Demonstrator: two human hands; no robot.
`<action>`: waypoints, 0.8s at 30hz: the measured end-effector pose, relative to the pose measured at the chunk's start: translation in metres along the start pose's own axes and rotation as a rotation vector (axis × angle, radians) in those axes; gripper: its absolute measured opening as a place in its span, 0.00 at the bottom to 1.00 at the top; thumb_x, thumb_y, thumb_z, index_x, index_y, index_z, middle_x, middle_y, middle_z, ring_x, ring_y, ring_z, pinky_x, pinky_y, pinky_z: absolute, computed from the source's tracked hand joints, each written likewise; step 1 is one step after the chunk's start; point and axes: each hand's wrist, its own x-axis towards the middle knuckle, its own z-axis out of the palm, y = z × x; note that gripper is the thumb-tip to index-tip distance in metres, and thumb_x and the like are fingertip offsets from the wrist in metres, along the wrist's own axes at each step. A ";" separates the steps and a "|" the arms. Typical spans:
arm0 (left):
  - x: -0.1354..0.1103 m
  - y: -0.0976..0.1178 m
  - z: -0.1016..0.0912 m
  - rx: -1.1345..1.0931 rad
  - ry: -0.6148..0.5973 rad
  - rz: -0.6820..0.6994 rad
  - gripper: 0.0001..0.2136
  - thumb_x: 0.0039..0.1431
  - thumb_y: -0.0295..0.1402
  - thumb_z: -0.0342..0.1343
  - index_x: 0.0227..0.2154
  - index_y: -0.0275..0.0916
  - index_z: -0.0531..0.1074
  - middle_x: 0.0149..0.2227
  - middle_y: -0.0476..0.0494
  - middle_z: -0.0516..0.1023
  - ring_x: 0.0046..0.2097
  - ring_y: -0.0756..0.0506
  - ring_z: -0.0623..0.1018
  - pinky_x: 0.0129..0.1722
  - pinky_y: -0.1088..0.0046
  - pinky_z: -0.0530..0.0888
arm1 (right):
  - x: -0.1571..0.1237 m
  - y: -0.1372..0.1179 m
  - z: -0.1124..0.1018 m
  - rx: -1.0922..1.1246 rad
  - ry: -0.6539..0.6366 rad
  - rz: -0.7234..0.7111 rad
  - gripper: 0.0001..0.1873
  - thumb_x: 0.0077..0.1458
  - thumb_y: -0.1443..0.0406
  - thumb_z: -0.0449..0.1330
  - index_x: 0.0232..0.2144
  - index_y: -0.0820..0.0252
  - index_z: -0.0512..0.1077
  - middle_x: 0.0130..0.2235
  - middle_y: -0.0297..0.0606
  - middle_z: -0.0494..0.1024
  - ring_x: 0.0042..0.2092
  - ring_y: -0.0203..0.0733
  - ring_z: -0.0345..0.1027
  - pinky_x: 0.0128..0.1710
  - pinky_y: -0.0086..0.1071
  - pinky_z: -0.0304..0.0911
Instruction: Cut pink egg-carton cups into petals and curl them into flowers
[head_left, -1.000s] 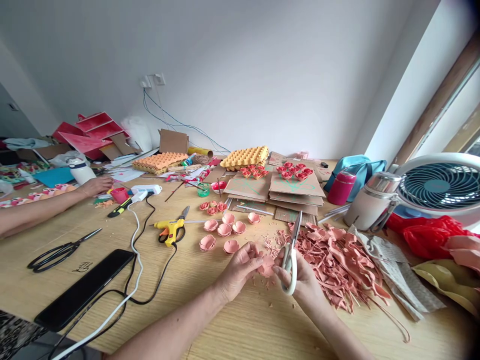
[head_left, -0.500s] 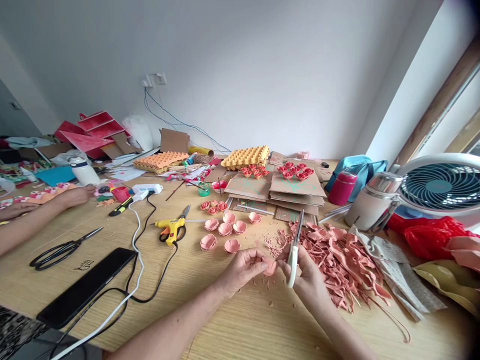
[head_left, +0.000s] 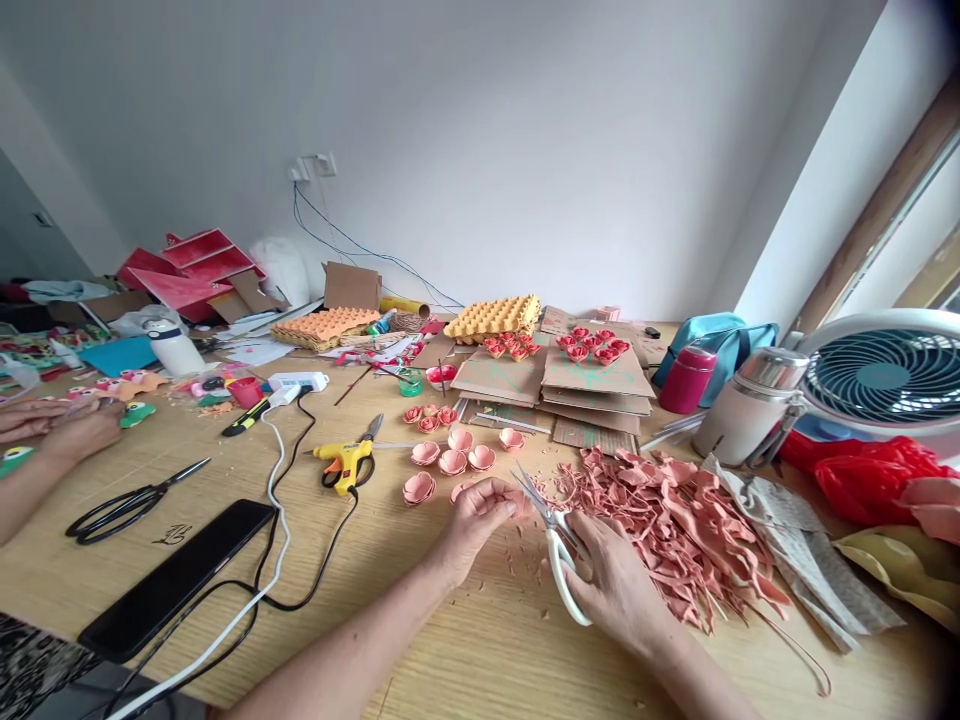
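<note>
Cutting step in hand. The right hand (head_left: 615,585) grasps white-handled scissors (head_left: 559,545) by the loops, low over the desk (head_left: 420,640), blades parted and pointing at the left hand (head_left: 480,512). The left grip is curled; whether it pinches anything cannot be told. Pink scraps (head_left: 675,520) lie beside the right hand. Judgement: a cut calls for material fed squarely between the blades.

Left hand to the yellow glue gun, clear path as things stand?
Probably yes. The glue gun lies open on the table left of the left hand; only a low pink cup sits between them. The fingers look curled, so they may be occupied.
</note>
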 end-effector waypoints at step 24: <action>-0.001 -0.007 -0.002 -0.024 -0.097 -0.002 0.06 0.57 0.32 0.60 0.32 0.34 0.77 0.30 0.45 0.79 0.36 0.48 0.75 0.43 0.70 0.69 | 0.000 -0.002 0.002 -0.191 0.030 -0.049 0.10 0.56 0.57 0.58 0.31 0.56 0.63 0.32 0.34 0.72 0.35 0.43 0.64 0.42 0.38 0.53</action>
